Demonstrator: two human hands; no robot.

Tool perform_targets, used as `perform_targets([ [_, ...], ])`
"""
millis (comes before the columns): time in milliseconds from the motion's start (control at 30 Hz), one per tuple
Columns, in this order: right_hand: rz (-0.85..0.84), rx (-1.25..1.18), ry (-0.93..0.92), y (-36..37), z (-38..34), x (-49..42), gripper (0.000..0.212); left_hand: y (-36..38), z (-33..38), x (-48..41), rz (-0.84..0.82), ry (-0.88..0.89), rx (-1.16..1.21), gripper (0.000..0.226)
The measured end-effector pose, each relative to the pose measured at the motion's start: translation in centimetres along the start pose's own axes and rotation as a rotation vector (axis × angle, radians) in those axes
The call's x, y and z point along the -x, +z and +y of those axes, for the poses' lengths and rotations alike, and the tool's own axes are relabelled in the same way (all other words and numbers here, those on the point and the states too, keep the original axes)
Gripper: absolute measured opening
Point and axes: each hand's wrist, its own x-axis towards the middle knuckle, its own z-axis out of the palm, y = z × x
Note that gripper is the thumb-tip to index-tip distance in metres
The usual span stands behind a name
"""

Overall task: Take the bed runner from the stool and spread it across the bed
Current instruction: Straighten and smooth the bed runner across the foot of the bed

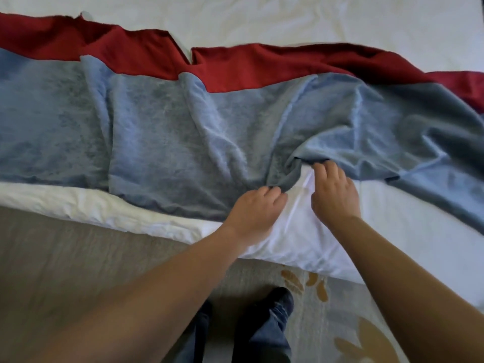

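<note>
A long blue-grey plush bed runner with a deep red band along its far edge [157, 127] lies across the white-sheeted bed [288, 19], reaching from the left border of the view to the right border. It is not flat. Several soft ridges run across its width in the left and middle parts, and the right part is bunched and twisted, with its near edge slanting down towards the lower right. The red band [262, 66] is creased and folds over itself near the centre. Both hands meet at the runner's near edge, a little right of the middle, where the fabric gathers into a pucker. The left hand [258, 205] has its fingers curled and grips a fold of the blue-grey cloth. The right hand [334, 192], just beside it, has its fingertips tucked under a lifted part of the edge and holds it there. Between the two hands a creased strip of white sheet shows. The bed's near side hangs over a pale beige carpet [65, 244] with golden leaf shapes [293, 281]. Below the arms a dark shoe [282, 297] and blue denim trouser legs [264, 336] stand on that carpet.
</note>
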Motion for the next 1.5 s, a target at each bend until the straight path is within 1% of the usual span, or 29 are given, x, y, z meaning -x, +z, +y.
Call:
perform_targets([
  [67,0.011,0.017,0.006,0.0,1.1,-1.0,0.037,0.6,0.6,-1.9,0.023,-0.058,-0.078,0.033],
  [100,-0.011,0.006,-0.002,0.0,1.6,-1.4,0.037,1.0,0.7,-2.8,0.034,-0.086,-0.129,0.03],
  [200,-0.133,-0.02,-0.012,0.3,3.3,-2.7,0.03,1.6,0.8,-5.1,0.053,-0.21,-0.232,0.014],
  [300,-0.171,0.054,-0.064,0.9,4.3,-3.8,0.022,1.8,0.6,-6.5,0.014,-0.336,-0.289,0.016],
  [367,-0.154,0.118,-0.087,0.5,4.5,-4.3,0.027,1.9,0.6,-7.1,0.005,-0.372,-0.332,0.019],
  [400,-0.147,0.146,-0.079,0.4,4.7,-4.5,0.028,1.9,0.6,-7.3,0.006,-0.373,-0.35,0.019],
  [500,-0.232,0.068,-0.095,0.6,5.2,-4.8,0.025,1.7,0.9,-7.5,0.005,-0.351,-0.4,0.019],
  [600,-0.191,0.015,-0.045,0.4,5.7,-4.4,0.018,1.6,1.4,-7.1,-0.03,-0.338,-0.413,0.027],
  [667,-0.181,-0.025,-0.06,0.8,5.9,-3.3,0.013,1.5,1.6,-6.7,-0.045,-0.313,-0.447,0.029],
  [700,-0.149,-0.027,-0.078,1.1,6.0,-2.6,0.011,1.3,1.8,-6.6,-0.06,-0.311,-0.461,0.028],
  [733,-0.122,-0.018,-0.099,1.2,6.1,-1.8,0.012,1.1,1.9,-6.5,-0.073,-0.311,-0.465,0.029],
  [767,-0.103,-0.022,-0.098,1.3,6.3,-0.8,0.019,0.9,2.1,-6.3,-0.094,-0.321,-0.458,0.029],
  [833,-0.037,-0.051,-0.099,1.5,7.0,0.8,0.029,0.9,2.2,-5.6,-0.121,-0.322,-0.471,0.018],
  [867,-0.039,-0.056,-0.101,1.7,7.6,1.7,0.03,0.9,2.4,-5.1,-0.156,-0.313,-0.467,0.013],
  [967,-0.082,-0.033,-0.077,1.3,9.1,3.8,0.031,0.6,3.2,-3.5,-0.219,-0.251,-0.463,0.029],
  [1000,-0.101,-0.016,-0.073,1.1,9.6,4.4,0.029,0.4,3.6,-2.9,-0.221,-0.228,-0.443,0.028],
  [1033,-0.117,-0.004,-0.07,0.9,9.9,5.0,0.028,0.2,4.1,-2.2,-0.257,-0.218,-0.403,0.025],
  [1133,-0.128,0.023,-0.065,0.8,10.1,7.3,0.027,0.3,5.0,-0.5,-0.403,-0.216,-0.293,0.022],
  [1233,-0.205,0.067,-0.039,0.2,8.9,9.4,0.021,-0.1,5.5,0.4,-0.438,-0.232,-0.272,0.023],
  [1300,-0.26,0.07,-0.028,0.2,8.6,10.3,0.017,-0.5,5.7,0.9,-0.42,-0.239,-0.252,0.023],
  [1367,-0.24,0.056,-0.017,-0.1,8.3,10.9,0.017,-0.8,6.1,1.4,-0.348,-0.21,-0.215,0.023],
  [1433,-0.166,0.062,-0.033,-0.1,8.4,11.6,0.021,-0.6,6.8,1.6,-0.258,-0.136,-0.174,0.024],
  [1500,-0.057,0.069,-0.045,-0.3,9.1,12.1,0.027,-0.2,8.0,1.3,-0.18,-0.052,-0.143,0.025],
])
